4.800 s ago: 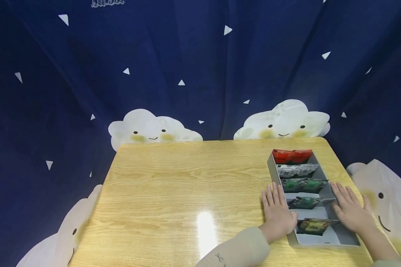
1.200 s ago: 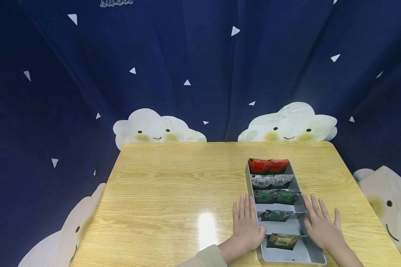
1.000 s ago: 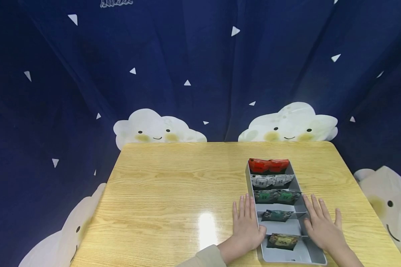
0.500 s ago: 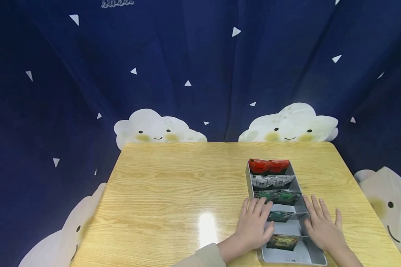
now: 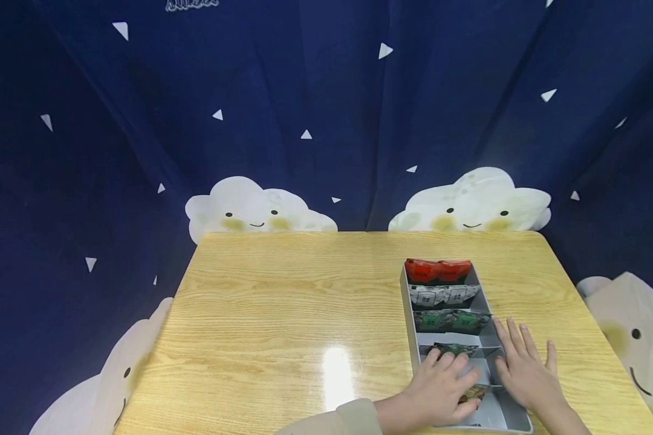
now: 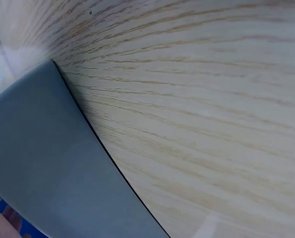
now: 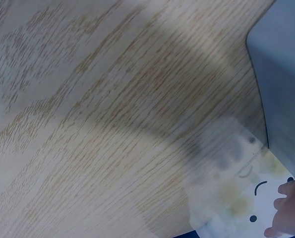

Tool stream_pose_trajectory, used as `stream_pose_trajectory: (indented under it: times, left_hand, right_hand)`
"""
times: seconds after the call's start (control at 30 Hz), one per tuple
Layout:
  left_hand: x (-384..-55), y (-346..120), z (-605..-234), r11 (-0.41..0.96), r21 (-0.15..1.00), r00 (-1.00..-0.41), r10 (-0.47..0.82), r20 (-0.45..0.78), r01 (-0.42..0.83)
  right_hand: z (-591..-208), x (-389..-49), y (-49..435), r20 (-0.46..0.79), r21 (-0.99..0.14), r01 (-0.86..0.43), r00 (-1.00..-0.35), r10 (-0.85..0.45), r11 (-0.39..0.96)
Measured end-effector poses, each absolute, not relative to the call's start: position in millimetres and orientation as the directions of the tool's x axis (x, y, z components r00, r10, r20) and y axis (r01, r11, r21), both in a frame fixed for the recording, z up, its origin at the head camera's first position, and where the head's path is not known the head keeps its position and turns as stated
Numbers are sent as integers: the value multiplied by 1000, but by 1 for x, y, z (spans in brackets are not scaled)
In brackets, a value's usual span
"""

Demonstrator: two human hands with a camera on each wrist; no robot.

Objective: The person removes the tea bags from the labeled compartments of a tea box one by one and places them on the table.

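Note:
A long grey divided box [image 5: 410, 329] stands on the right part of the table. From far to near its compartments hold red sachets [image 5: 438, 271], white-and-black sachets [image 5: 443, 296], green sachets [image 5: 451, 321], a dark green sachet [image 5: 457, 348] and a tan sachet [image 5: 473, 394]. My left hand [image 5: 438, 386] reaches over the two nearest compartments, fingers spread and slightly bent. Its fingertips lie by the dark green sachet; contact is unclear. It partly covers the tan sachet. Along the right wall rests my right hand [image 5: 528, 371], fingers extended, thumb at the rim.
The wooden table [image 5: 283, 314] extends left of the box, with a bright light reflection near its front. A dark blue curtain [image 5: 326, 90] with printed clouds and triangles surrounds the back and sides. Both wrist views show mostly tabletop and the box's grey outer wall [image 6: 58, 158].
Earlier, the box moved left and nearer between my hands, then stayed put. My left hand has since lifted off its left wall and moved right over the near compartments. The right hand stays.

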State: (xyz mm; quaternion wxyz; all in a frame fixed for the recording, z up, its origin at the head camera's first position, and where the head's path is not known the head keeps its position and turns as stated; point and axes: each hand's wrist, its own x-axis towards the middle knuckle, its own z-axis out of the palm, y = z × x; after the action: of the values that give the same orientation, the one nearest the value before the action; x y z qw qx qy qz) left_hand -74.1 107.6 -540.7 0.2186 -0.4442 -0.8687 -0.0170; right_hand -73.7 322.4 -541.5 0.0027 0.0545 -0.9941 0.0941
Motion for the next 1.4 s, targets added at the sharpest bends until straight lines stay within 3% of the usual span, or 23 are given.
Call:
stream_pose_trajectory:
  times: [0.3,0.7,1.4]
  left_hand:
    - [-72,112,-542,587,-236,-521,803,289,774]
    - [-70,112,-542,572,-198,-533,817,218,796]
    - [-73,107,-526,626,-174,-529,752,394,760]
  right_hand:
    - [-542,-74,323,17,-194,-107,-994,-105,975]
    - [-541,-74,323,2,-193,-96,-995,-98,976]
    - [-540,-74,322,-8,-197,-91,-995,-95,976]
